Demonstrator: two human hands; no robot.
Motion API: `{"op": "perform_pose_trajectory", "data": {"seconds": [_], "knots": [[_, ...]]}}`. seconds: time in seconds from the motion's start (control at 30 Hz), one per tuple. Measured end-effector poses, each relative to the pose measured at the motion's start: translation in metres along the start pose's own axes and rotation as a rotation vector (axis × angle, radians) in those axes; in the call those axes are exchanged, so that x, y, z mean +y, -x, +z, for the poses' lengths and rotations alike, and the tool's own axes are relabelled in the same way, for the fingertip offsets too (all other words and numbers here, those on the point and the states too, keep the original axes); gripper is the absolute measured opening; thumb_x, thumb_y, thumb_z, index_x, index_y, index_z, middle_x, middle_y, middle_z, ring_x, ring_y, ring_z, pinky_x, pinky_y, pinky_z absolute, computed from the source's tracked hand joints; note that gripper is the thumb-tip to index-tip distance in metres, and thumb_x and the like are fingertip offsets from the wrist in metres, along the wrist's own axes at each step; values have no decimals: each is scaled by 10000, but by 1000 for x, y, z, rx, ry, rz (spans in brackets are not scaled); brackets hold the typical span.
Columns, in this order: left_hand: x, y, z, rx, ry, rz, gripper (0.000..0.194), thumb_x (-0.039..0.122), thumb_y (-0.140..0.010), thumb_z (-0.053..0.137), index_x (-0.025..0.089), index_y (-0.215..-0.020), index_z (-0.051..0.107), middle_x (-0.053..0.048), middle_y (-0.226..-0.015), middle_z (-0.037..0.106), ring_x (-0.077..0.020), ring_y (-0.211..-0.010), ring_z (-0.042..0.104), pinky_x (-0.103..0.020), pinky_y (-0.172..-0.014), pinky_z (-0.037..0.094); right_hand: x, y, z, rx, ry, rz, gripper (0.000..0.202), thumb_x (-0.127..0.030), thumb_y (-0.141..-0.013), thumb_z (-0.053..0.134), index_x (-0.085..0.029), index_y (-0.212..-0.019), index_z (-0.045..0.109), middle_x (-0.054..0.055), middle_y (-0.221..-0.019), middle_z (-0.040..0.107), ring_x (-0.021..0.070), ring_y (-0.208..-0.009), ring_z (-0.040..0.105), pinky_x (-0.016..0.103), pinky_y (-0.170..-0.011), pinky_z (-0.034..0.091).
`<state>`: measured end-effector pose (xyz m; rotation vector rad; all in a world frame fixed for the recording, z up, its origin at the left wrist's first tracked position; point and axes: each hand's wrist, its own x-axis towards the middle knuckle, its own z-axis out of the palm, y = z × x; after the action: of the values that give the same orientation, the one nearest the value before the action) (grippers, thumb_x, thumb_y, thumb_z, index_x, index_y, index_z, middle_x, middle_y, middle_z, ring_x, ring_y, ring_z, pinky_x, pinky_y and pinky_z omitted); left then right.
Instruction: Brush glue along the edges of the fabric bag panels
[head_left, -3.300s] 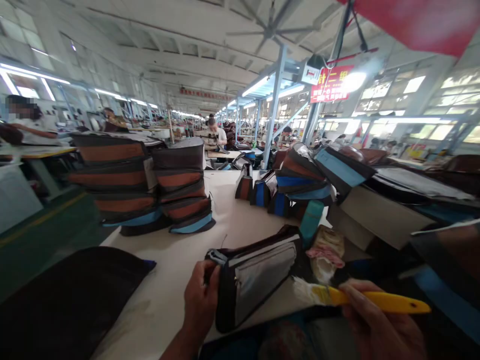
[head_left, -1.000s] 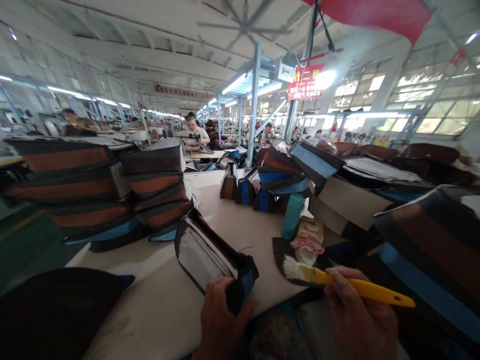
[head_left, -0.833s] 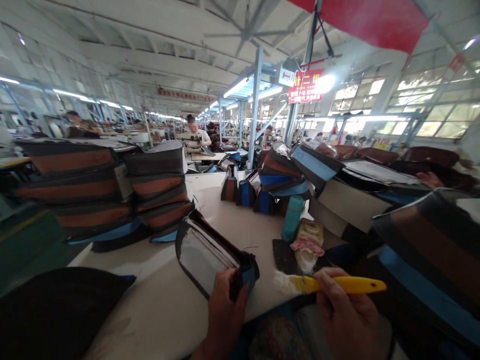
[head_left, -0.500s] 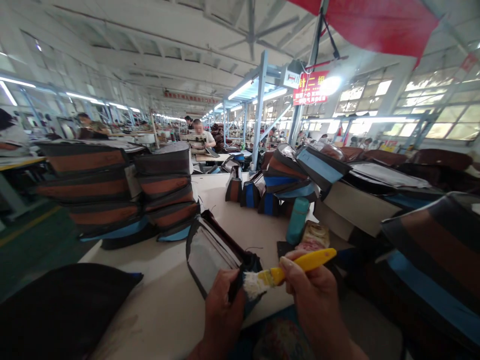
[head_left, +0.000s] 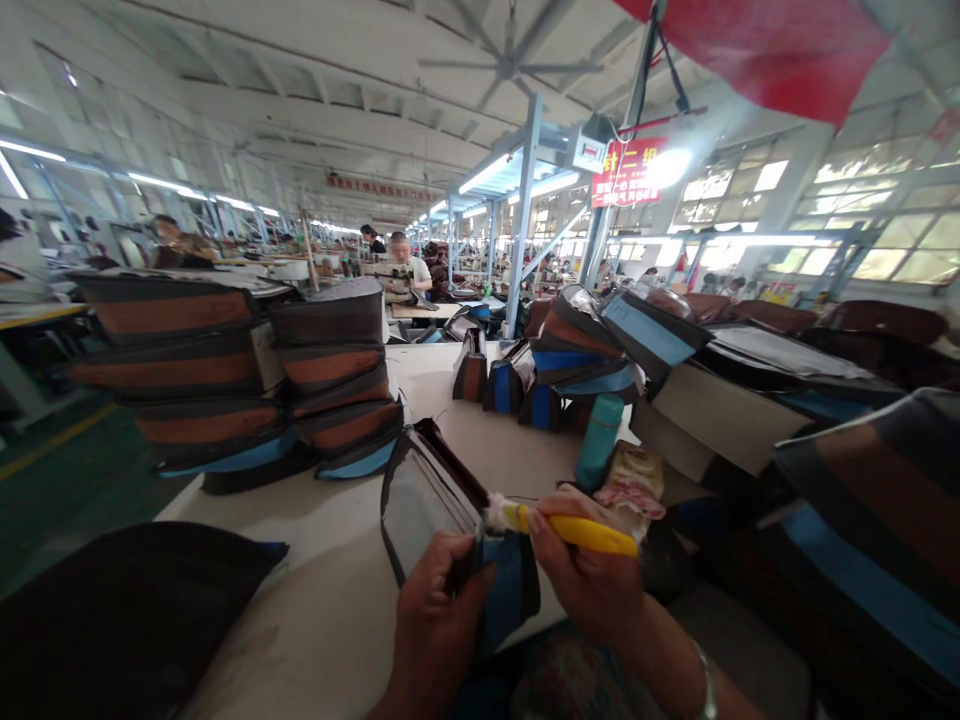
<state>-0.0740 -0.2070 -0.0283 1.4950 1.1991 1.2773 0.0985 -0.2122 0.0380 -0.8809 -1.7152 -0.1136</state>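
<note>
A dark bag piece (head_left: 427, 500) with a grey inner face and a blue band lies on the white table (head_left: 337, 560) in front of me. My left hand (head_left: 439, 610) pinches its near edge, next to the blue band. In my right hand (head_left: 585, 565) is a yellow-handled brush (head_left: 589, 533), held by the lower handle. The brush's white, coated bristles are at the piece's upper edge, just beyond my left fingertips.
Stacked brown, black and blue bag pieces (head_left: 330, 370) stand at the left, with more (head_left: 577, 340) at the back right. A teal bottle (head_left: 598, 440) stands beside a crumpled cloth (head_left: 634, 480). A black piece (head_left: 135, 610) lies front left. People sit farther back.
The brush has moved up and slightly left to the piece's edge, its handle now sloping down to the right. The piece's blue band has turned into view.
</note>
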Motion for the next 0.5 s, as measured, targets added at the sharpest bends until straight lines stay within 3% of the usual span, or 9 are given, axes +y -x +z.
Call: {"op": "perform_pose_trajectory", "data": {"seconds": [0.13,0.3,0.4,0.5], "knots": [[3,0,-7,-51,75,-69,203,365,-794,688,211,-926,686,-4,-844,680,-197,-817,634,-265,-741,497,2,2,-6,54,-42,8,141,-81,-893,565,-205,-958,577,22,-816,653,157,-735,624,299,-687,491],[12,-1,-11,-110,188,-120,256,396,-787,708,213,-964,680,-8,-862,695,-203,-819,647,-271,-726,511,3,1,-12,-134,-43,-139,114,-118,-914,549,-200,-992,561,50,-838,647,189,-762,636,311,-628,511],[19,0,-10,-123,240,-168,275,392,-772,724,197,-962,692,-22,-848,712,-211,-814,660,-275,-723,516,5,1,-16,-64,35,-111,136,-95,-905,560,-202,-989,564,53,-844,642,202,-830,644,309,-643,515],[27,0,-10,-111,373,-250,302,381,-743,744,184,-967,699,-42,-870,735,-219,-784,674,-291,-703,531,6,2,-19,-40,-41,-53,153,-90,-903,557,-202,-1006,563,54,-865,641,198,-869,648,299,-664,521]]}}
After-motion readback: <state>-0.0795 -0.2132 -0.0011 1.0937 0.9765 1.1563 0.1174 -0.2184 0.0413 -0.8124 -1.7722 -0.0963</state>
